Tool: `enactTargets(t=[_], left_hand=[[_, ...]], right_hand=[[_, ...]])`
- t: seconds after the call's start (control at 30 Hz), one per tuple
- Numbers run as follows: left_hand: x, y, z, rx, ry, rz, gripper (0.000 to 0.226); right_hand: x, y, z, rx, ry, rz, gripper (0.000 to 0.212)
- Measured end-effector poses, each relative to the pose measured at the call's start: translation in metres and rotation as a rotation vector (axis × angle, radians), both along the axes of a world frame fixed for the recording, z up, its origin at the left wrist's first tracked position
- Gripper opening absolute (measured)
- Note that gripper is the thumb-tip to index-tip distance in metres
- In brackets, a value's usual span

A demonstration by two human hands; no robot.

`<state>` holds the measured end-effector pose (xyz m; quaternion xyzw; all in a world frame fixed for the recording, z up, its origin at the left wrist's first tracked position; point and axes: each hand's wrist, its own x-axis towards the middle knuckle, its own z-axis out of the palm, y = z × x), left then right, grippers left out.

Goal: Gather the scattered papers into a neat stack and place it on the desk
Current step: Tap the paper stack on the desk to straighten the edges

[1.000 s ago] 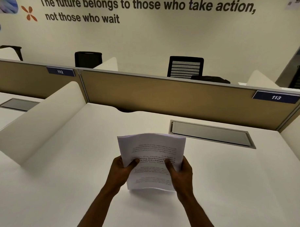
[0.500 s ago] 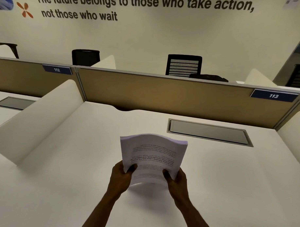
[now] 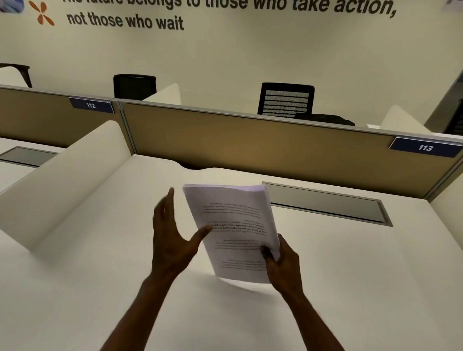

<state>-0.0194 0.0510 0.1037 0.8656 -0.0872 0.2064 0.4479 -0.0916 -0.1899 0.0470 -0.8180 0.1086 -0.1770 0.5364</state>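
Observation:
A stack of white printed papers (image 3: 231, 228) stands tilted on its lower edge on the white desk (image 3: 352, 284), its printed face towards me and upside down. My right hand (image 3: 281, 261) grips the stack at its lower right edge, thumb on the front. My left hand (image 3: 170, 233) is open beside the stack's left edge, fingers straight and upright, with only the thumb tip touching the front sheet.
A white curved divider (image 3: 59, 180) bounds the desk on the left and another (image 3: 455, 199) on the right. A tan partition (image 3: 265, 147) closes the back. A grey cable hatch (image 3: 326, 205) lies flush in the desk behind the papers.
My left hand has let go of the stack and opened flat beside its left edge. The stack has tilted rightward and lowered onto the desk, held by my right hand alone.

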Motion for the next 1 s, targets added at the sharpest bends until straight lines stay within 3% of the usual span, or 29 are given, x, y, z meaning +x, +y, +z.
enactTargets(t=[0.07, 0.13, 0.23, 0.33, 0.5, 0.53, 0.63, 0.73, 0.87, 0.93, 1.0], left_hand=[[0.010, 0.005, 0.025, 0.278, -0.181, -0.072, 0.102], [0.020, 0.004, 0.045, 0.409, -0.133, -0.235, 0.095], [0.031, 0.003, 0.061, 0.180, 0.102, -0.413, 0.068], [0.038, 0.012, 0.060, 0.043, 0.148, -0.406, 0.048], [0.034, 0.017, 0.048, -0.039, 0.274, -0.392, 0.080], [0.035, 0.018, 0.047, -0.017, 0.291, -0.393, 0.073], [0.035, 0.018, 0.043, 0.074, 0.367, -0.412, 0.024], [0.034, 0.017, 0.033, -0.007, 0.374, -0.376, 0.023], [0.034, 0.028, 0.018, -0.243, 0.378, -0.285, 0.016], [0.031, 0.035, 0.008, -0.370, 0.408, -0.275, 0.015], [0.029, 0.037, -0.002, -0.474, 0.452, -0.275, 0.015]], right_hand=[[0.004, -0.006, 0.015, -0.150, -0.022, 0.041, 0.009], [0.009, -0.010, 0.030, -0.313, -0.035, 0.099, 0.006], [0.015, -0.014, 0.049, -0.468, -0.011, 0.159, 0.009], [0.016, -0.018, 0.061, -0.529, -0.024, 0.193, 0.019], [0.020, -0.023, 0.065, -0.615, 0.043, 0.226, 0.015], [0.021, -0.023, 0.066, -0.639, 0.050, 0.231, 0.014], [0.025, -0.025, 0.068, -0.681, 0.078, 0.253, 0.016], [0.030, -0.030, 0.072, -0.694, 0.048, 0.236, 0.027], [0.026, -0.053, 0.061, -0.452, -0.101, -0.157, 0.074], [0.020, -0.059, 0.050, -0.012, 0.028, -0.176, 0.100], [0.018, -0.056, 0.033, 0.433, 0.134, 0.029, 0.099]])
